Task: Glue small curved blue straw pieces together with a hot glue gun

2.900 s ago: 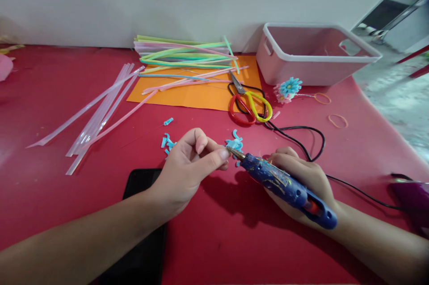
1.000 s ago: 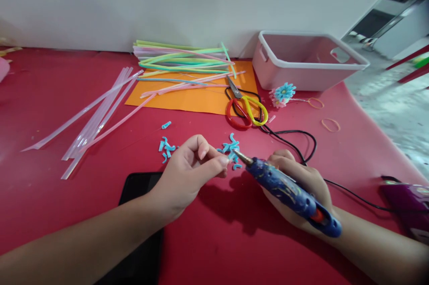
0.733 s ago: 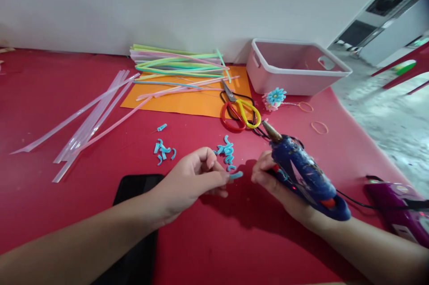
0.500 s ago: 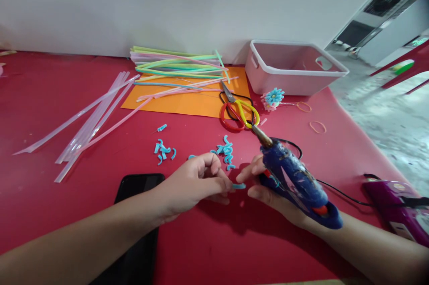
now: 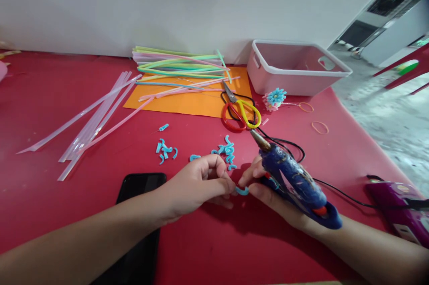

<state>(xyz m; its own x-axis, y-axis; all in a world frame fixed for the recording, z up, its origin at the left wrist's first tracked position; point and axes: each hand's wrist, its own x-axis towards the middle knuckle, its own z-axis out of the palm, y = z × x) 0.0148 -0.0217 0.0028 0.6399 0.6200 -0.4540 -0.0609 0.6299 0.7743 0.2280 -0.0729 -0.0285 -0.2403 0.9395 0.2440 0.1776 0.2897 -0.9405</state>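
Between its fingertips my left hand (image 5: 203, 182) pinches one end of a short, curved blue pipe cleaner piece (image 5: 241, 191). My right hand (image 5: 268, 191) is closed around a worn blue glue gun (image 5: 293, 178), whose metal nozzle points up and away to the left. The thumb and forefinger of that same hand are at the free end of the blue piece. Just beyond my fingers lies a small pile of similar blue pieces (image 5: 229, 150), and a second pile (image 5: 164, 150) sits farther left. A single piece (image 5: 195, 157) rests by my left knuckles.
Scissors (image 5: 241, 111) with red and yellow handles lie partly on orange card (image 5: 181, 105), below bundled pipe cleaners (image 5: 181, 64). Clear plastic strips (image 5: 97, 119) spread left. A pink bin (image 5: 284, 77), fluffy flower (image 5: 276, 96), black phone (image 5: 140, 240) and purple device (image 5: 395, 207) surround my hands.
My right fingertips have closed in on the blue piece, which now curves downward. The glue gun has shifted slightly left, and the whole view has moved a little.
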